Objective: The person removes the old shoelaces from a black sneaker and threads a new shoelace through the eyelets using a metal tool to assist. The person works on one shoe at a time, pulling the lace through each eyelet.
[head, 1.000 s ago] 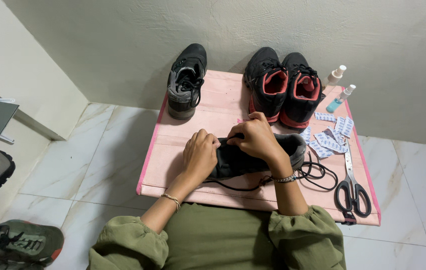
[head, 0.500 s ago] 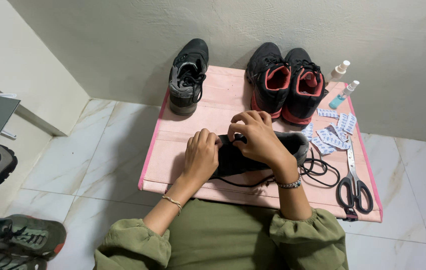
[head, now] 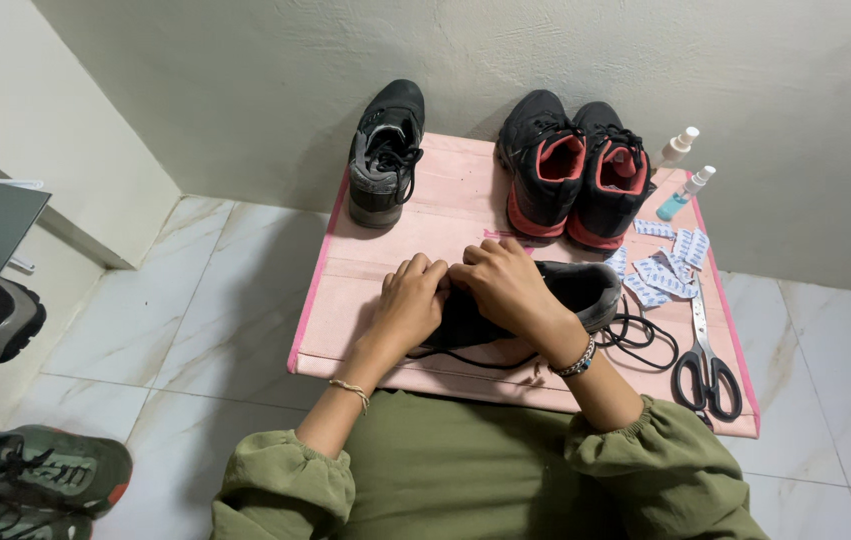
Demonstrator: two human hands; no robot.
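Nearest the camera, olive-green gathered sleeves frame both forearms, a thin cord bracelet on the left wrist and a beaded metal band on the right. Just beyond them the left hand [head: 411, 300] curls closed over the toe end of a black shoe [head: 555, 290] lying on its side on the pink board [head: 445, 215], while the right hand [head: 507, 285] is closed over the shoe's upper, fingers bent down onto it; whether the fingertips pinch a lace cannot be told, since the knuckles hide them. A loose black lace [head: 635, 335] trails from under the shoe in soft loops toward the right.

Judging from that grip, the work goes best if the left hand pins the shoe flat and steady while the right draws the lace evenly, keeping the slack clear of the scissors [head: 705, 365], whose black handles and steel blades lie just beside the loops.

Further out, small blue-and-white sachets [head: 660, 270] lie scattered, flat and papery. At the board's far edge stand a pair of black shoes with red lining [head: 575, 165], matte and padded, and apart to the left a single grey-black shoe [head: 385, 150] with laces in. Two slim spray bottles [head: 680, 170] lean against the rough plastered wall. Glossy marble tiles surround the board.
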